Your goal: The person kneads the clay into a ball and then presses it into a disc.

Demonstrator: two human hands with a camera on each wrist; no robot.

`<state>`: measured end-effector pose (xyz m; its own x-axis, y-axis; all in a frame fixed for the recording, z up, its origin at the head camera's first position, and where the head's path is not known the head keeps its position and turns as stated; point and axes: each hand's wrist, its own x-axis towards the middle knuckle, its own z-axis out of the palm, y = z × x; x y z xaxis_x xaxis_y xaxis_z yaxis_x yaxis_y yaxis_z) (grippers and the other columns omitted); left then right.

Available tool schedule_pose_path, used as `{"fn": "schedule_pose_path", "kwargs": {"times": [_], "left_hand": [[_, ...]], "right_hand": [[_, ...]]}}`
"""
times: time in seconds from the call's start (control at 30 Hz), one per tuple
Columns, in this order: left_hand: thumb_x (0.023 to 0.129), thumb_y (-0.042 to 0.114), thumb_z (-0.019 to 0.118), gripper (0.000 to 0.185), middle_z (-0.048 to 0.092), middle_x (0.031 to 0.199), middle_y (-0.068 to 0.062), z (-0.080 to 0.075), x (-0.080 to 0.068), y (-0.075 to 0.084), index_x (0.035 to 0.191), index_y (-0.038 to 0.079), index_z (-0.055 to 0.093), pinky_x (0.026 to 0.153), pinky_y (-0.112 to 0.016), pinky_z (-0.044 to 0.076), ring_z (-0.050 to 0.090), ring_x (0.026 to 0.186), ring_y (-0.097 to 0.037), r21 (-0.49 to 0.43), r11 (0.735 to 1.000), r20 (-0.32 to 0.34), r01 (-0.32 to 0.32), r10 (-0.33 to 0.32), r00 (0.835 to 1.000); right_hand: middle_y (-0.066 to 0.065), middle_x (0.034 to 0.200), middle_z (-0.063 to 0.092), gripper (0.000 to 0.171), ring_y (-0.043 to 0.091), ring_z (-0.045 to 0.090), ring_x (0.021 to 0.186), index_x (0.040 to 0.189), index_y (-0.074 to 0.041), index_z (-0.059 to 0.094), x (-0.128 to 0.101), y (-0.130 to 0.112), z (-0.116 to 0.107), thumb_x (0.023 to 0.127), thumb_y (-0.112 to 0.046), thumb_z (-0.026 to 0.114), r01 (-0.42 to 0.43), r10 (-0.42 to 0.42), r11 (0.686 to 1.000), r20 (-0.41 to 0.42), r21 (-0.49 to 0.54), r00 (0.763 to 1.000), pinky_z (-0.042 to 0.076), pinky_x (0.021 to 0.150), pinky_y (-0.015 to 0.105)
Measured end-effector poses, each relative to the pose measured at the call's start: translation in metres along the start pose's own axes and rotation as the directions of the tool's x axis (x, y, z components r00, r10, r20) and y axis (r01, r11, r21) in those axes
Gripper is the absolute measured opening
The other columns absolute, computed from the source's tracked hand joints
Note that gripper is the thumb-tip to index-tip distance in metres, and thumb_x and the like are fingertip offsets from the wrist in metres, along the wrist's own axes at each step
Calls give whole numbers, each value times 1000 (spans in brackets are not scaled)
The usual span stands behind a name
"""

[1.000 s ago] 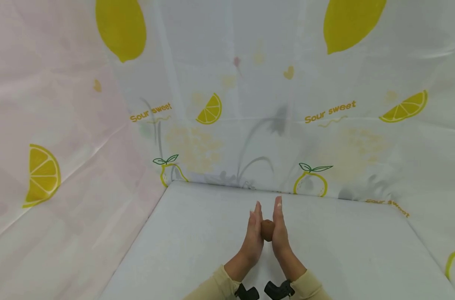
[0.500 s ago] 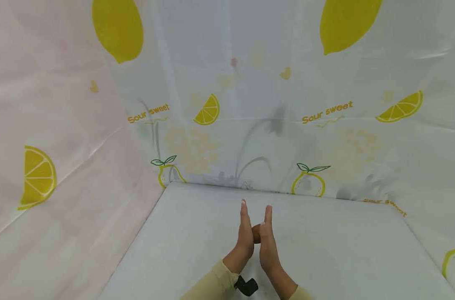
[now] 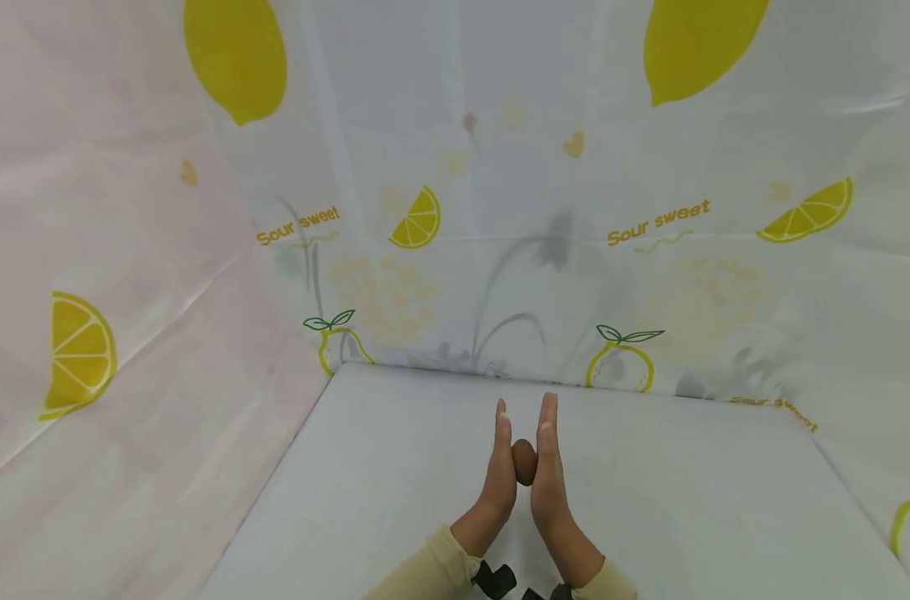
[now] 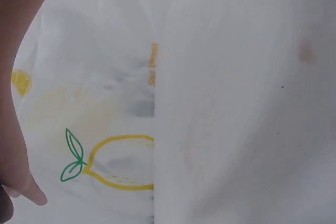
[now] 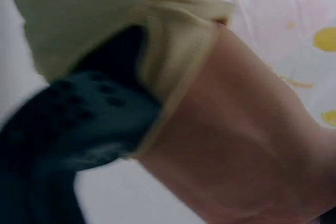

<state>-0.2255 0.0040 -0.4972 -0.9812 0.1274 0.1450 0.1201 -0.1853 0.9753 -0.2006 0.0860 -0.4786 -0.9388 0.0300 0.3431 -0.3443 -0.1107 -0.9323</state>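
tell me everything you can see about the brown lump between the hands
The brown lump is small, rounded and egg-like, matte, perhaps clay or dough. It sits upright, pressed between the flat palms of the left hand and right hand, whose fingers are straight. It is above the white table; only its top shows.

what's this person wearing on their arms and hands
Both hands, left hand and right hand, are bare, without gloves. Each arm has a pale yellow knit sleeve with a ribbed cuff. A black camera mount is strapped at each wrist.
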Motion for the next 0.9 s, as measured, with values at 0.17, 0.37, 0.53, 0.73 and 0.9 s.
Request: {"fn": "schedule_pose_path", "kwargs": {"times": [0.17, 0.37, 0.53, 0.73, 0.9], "left_hand": [[109, 54, 10, 72, -3, 170, -8, 2, -5, 0, 164, 8, -2, 122, -55, -2, -5, 156, -25, 19, 998, 133, -52, 49, 990], [108, 56, 6, 75, -10, 170, -11, 0, -6, 8, 162, 5, -8, 122, -52, -6, -12, 155, -27, -119, 992, 301, -41, 75, 951], [107, 56, 3, 74, -16, 169, -5, -2, -5, 15, 163, 9, -11, 122, -53, -9, -17, 154, -25, -162, 987, 340, -17, 72, 938], [105, 58, 2, 75, -17, 169, -4, -3, 0, 17, 163, 12, -9, 120, -55, -11, -19, 154, -25, -176, 984, 242, -4, 47, 969], [104, 63, 10, 79, -15, 169, -5, -2, 4, 17, 164, 13, -5, 121, -56, -10, -17, 154, -25, -141, 990, 134, 11, 8, 991]], "right_hand": [[-3, 169, -7, 67, 15, -9, 155, 164, -15, -6, 14, 1, -10, 110, -47, 18, -84, 86, 995, -33, 55, 996, -3, 124, 44], [0, 170, -6, 72, 19, -8, 155, 164, -11, -5, 24, 9, -25, 109, -53, 18, -174, 178, 983, -59, 65, 982, -3, 124, 42], [3, 170, -8, 71, 21, -9, 155, 163, -9, -5, 22, 16, -29, 109, -51, 15, -175, 173, 984, -58, -26, 983, -4, 124, 48], [3, 170, -9, 62, 20, -11, 155, 163, -11, -6, 10, 25, -18, 112, -40, 14, -75, 75, 994, -5, -79, 997, -3, 123, 43], [6, 170, -8, 60, 24, -9, 155, 163, -10, -6, -2, 26, -6, 113, -35, 15, -7, 7, 999, 4, -50, 1000, 6, 116, 15]]}}
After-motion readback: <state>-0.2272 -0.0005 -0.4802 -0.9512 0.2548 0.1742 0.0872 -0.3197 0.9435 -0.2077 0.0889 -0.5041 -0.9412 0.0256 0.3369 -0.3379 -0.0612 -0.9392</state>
